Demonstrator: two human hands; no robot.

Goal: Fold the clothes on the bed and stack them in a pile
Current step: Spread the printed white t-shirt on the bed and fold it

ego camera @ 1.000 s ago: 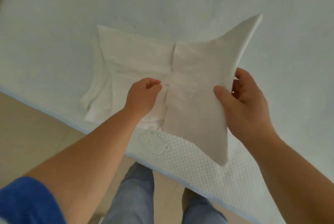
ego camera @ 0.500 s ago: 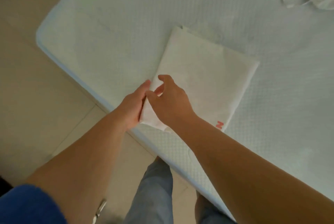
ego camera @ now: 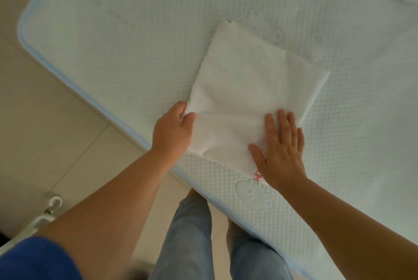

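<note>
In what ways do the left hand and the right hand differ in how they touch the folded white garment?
The left hand curls its fingers round the near left corner of the folded white garment, gripping it; the right hand lies flat on top with straight, spread fingers. The left hand sits at the garment's edge, while the right hand rests on its surface near the red print. Both touch its near end on the bed.
</note>
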